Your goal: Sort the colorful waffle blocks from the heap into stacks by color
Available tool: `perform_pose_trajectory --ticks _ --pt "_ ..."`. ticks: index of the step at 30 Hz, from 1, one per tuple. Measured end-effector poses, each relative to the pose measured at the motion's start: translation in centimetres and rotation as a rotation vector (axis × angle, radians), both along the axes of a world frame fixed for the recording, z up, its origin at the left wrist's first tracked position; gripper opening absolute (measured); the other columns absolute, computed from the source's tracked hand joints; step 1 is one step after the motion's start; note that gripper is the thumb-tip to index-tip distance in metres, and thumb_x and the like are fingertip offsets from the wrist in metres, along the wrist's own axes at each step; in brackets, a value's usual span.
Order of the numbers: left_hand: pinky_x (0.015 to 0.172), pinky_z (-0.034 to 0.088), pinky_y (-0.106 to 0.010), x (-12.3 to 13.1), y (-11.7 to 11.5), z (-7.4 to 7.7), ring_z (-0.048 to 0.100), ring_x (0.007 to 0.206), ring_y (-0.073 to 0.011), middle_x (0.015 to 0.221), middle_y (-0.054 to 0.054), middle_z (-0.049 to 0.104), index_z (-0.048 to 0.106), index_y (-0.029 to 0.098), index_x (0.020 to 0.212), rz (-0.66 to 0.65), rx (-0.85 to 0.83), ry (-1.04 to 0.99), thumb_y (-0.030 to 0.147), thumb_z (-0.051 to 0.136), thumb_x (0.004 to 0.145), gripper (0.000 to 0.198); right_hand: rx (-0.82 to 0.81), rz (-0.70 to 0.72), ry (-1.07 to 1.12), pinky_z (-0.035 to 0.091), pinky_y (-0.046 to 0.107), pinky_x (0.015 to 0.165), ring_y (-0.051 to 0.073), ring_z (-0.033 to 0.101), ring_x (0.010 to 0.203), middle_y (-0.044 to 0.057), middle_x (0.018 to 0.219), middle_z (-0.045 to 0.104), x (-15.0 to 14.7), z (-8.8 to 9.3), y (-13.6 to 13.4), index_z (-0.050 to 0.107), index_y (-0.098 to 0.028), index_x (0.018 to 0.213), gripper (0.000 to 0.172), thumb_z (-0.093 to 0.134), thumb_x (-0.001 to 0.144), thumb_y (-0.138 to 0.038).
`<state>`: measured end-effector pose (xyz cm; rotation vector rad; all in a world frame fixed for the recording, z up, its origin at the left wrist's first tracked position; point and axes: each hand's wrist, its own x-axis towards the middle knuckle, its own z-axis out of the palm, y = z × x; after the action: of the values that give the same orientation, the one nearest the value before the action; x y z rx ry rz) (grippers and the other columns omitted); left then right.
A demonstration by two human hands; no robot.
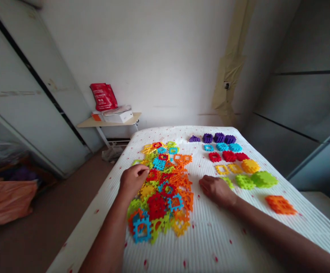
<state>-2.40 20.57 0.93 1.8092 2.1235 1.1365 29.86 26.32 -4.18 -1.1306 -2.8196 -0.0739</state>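
My left hand (133, 177) is at the left edge of a mixed pile of plastic interlocking blocks. Its thumb and forefinger are drawn together beside a red block (153, 175); whether a piece is between them I cannot make out. Palm down on the sheet, my right hand (217, 189) has its fingers curled under, and anything inside is hidden. Just behind it lies a green block (228, 182), partly covered by the hand. The pile holds a dark red block (157, 205), a blue square frame (142, 229) and a yellow block (179, 223), among several others.
Sorted by colour on the right are purple stacks (219, 137), blue stacks (222, 146), red stacks (229, 156), a yellow stack (250, 166), a green stack (264, 179) and an orange stack (280, 204). A small table (89, 123) with a red bag (104, 96) stands by the wall.
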Motion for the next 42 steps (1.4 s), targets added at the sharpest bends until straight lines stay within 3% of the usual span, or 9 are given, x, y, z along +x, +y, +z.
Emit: perform_pose_trajectory --ticks 4,7,10,15,21,28,31,35,42 --pt "0.076 0.044 -0.025 0.6 0.0 0.4 0.062 0.082 -0.0164 0.088 -0.003 0.071 0.071 0.023 0.085 -0.115 -0.113 0.245 0.030 0.051 0.077 0.022 0.130 0.030 0.061 0.035 0.025 0.058 0.014 0.054 0.067 0.005 0.078 0.058 -0.2 -1.4 -0.3 0.058 -0.016 0.077 0.030 0.033 0.093 -0.019" --pt "0.078 0.042 -0.027 0.2 0.1 0.2 0.062 0.089 -0.0186 0.096 -0.006 0.070 0.069 0.024 0.091 0.011 -0.197 0.389 0.033 0.052 0.077 0.024 0.171 0.041 0.112 0.033 0.024 0.057 0.013 0.051 0.066 0.005 0.077 0.057 -0.2 -1.8 -0.4 0.057 -0.015 0.076 0.030 0.033 0.094 -0.018" --pt "0.071 0.042 -0.028 0.0 0.3 -0.2 0.062 0.089 -0.0219 0.098 -0.010 0.069 0.067 0.021 0.095 0.160 -0.298 0.434 0.040 0.053 0.076 0.031 0.176 0.042 0.141 0.033 0.024 0.057 0.012 0.050 0.066 0.005 0.076 0.056 -0.1 -1.9 -0.4 0.057 -0.015 0.075 0.030 0.033 0.093 -0.018" --pt "0.052 0.032 -0.026 0.6 0.9 -1.1 0.061 0.065 -0.0208 0.074 -0.008 0.068 0.069 0.020 0.083 0.218 -0.501 0.354 0.049 0.052 0.073 0.035 0.184 0.035 0.143 0.033 0.025 0.057 0.012 0.050 0.065 0.004 0.076 0.055 -0.2 -2.0 -0.4 0.057 -0.015 0.075 0.029 0.035 0.093 -0.017" --pt "0.046 0.025 -0.025 1.0 1.2 -1.4 0.054 0.050 -0.0164 0.053 -0.002 0.059 0.067 0.021 0.067 0.208 -0.518 0.296 0.048 0.050 0.072 0.032 0.180 0.013 0.135 0.032 0.025 0.057 0.012 0.050 0.066 0.004 0.076 0.056 -0.4 -2.0 -0.4 0.057 -0.016 0.076 0.026 0.037 0.092 -0.016" --pt "0.047 0.029 -0.025 0.1 1.2 -1.1 0.058 0.059 -0.0206 0.064 -0.004 0.065 0.062 0.023 0.065 0.297 -0.385 0.250 0.044 0.044 0.073 0.029 0.175 -0.010 0.117 0.031 0.025 0.057 0.012 0.050 0.066 0.004 0.080 0.058 -0.6 -2.2 -0.3 0.056 -0.016 0.077 0.025 0.037 0.092 -0.018" --pt "0.050 0.034 -0.026 0.0 1.5 -1.2 0.059 0.059 -0.0211 0.062 -0.002 0.064 0.061 0.023 0.071 0.256 -0.245 0.124 0.045 0.044 0.073 0.028 0.170 -0.015 0.103 0.031 0.025 0.058 0.013 0.051 0.068 0.004 0.080 0.058 -0.6 -2.0 -0.3 0.056 -0.016 0.078 0.023 0.038 0.092 -0.019" --pt "0.053 0.042 -0.025 1.1 2.4 -1.2 0.059 0.053 -0.0162 0.062 0.001 0.063 0.058 0.020 0.077 0.052 -0.058 -0.290 0.046 0.052 0.069 0.028 0.158 -0.018 0.098 0.032 0.025 0.059 0.013 0.051 0.069 0.004 0.081 0.058 -0.7 -1.8 -0.4 0.056 -0.016 0.078 0.021 0.039 0.091 -0.019" --pt "0.053 0.043 -0.023 4.5 2.9 -0.6 0.053 0.054 -0.0114 0.065 0.001 0.062 0.063 0.016 0.086 -0.103 0.037 -0.613 0.033 0.060 0.061 0.031 0.138 -0.031 0.119 0.034 0.024 0.059 0.012 0.051 0.068 0.004 0.081 0.058 -0.8 -2.1 -0.4 0.057 -0.016 0.079 0.023 0.038 0.092 -0.017"
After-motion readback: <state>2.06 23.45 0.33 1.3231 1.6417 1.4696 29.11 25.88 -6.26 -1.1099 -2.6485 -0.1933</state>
